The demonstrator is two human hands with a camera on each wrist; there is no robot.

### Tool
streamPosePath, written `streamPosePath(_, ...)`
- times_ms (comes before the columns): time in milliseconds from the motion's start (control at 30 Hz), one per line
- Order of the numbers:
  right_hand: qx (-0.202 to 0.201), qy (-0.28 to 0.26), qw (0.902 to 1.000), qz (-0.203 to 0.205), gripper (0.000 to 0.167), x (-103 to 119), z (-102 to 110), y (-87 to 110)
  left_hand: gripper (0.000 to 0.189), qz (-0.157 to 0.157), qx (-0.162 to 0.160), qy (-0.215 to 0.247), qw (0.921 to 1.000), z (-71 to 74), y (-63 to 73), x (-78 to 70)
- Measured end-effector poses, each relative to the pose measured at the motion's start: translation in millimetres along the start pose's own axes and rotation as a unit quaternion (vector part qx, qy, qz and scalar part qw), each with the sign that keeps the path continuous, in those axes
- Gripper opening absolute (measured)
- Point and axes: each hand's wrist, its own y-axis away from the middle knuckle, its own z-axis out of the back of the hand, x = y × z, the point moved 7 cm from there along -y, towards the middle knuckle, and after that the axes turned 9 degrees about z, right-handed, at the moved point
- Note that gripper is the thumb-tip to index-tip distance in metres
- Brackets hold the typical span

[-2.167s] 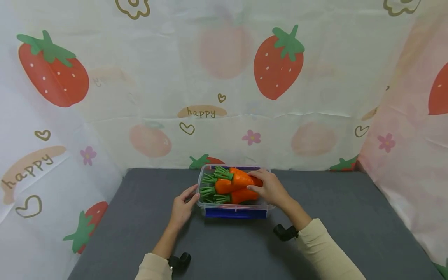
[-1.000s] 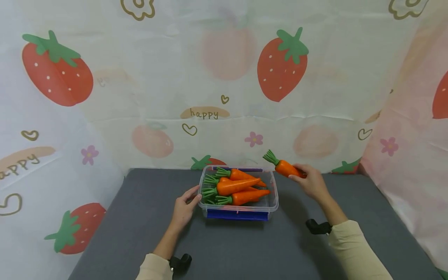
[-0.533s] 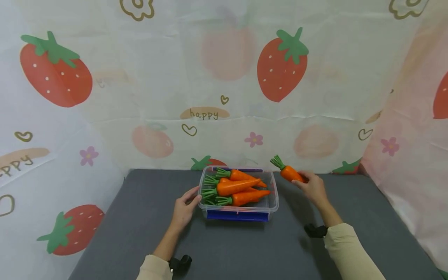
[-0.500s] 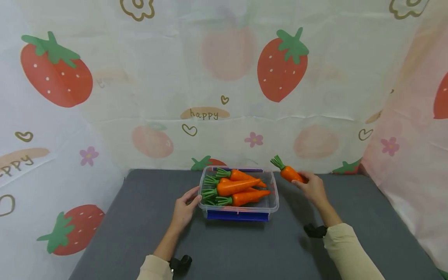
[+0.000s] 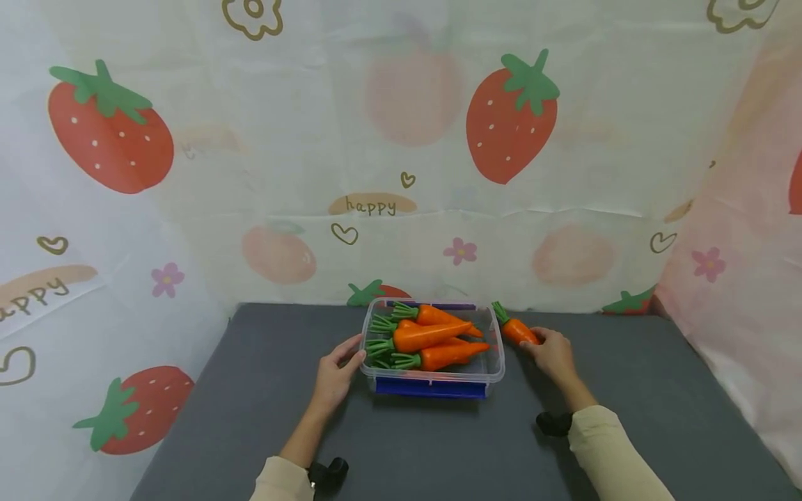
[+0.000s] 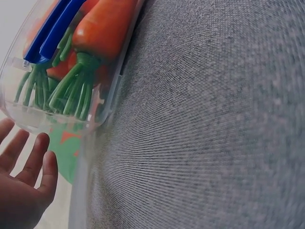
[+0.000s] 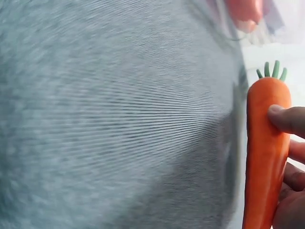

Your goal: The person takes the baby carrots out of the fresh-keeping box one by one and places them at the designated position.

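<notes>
A clear plastic food box (image 5: 497,358) with blue latches stands on the grey table, several orange carrots (image 5: 432,336) with green stems lying inside it. At its left end my left hand (image 5: 335,376) rests its fingers and thumb against the side; in the left wrist view those fingers (image 6: 35,160) are spread and fairly straight. To the right of the box, my right hand (image 5: 556,356) grips one carrot (image 5: 517,331) near its tapered end, green top toward the back. The right wrist view shows the thumb (image 7: 286,118) pressed on the same carrot (image 7: 267,143).
A dark grey cloth covers the table (image 5: 413,452). Behind it hangs a pale curtain (image 5: 301,153) printed with strawberries, and similar cloth hangs on both sides. Each wrist bears a black camera mount (image 5: 328,474).
My right hand has lifted a carrot out of the box, carried it to the right and lowered it close to the table beside the box. My left hand stays at the box's left end.
</notes>
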Motion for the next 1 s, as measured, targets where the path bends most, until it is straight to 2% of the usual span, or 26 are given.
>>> streamPosePath(367, -0.008, -0.005, 0.9999, 0.01, 0.044, -2.1, -6.9, 3.2, 0.037, 0.002, -0.001, 0.008, 1.0, 1.2, -1.1, 1.0)
streamPosePath(633, 0.003, 0.001, 0.9997, 0.025, 0.048, 2.4, 3.1, 6.0, 0.037, 0.002, -0.005, 0.015, 0.9999, 1.0, -1.2, 2.3)
streamPosePath(800, -0.006, 0.008, 0.9986, 0.051, 0.049, 19.1, 17.1, 5.0, 0.037, -0.003, -0.003, 0.014, 0.9999, 1.1, -0.6, 1.4)
streamPosePath(1000, -0.011, 0.005, 0.9946, 0.103, 0.05, 55.6, 31.2, 0.4, 0.037, -0.001, 0.002, 0.019, 0.9998, -0.2, -0.1, 2.0)
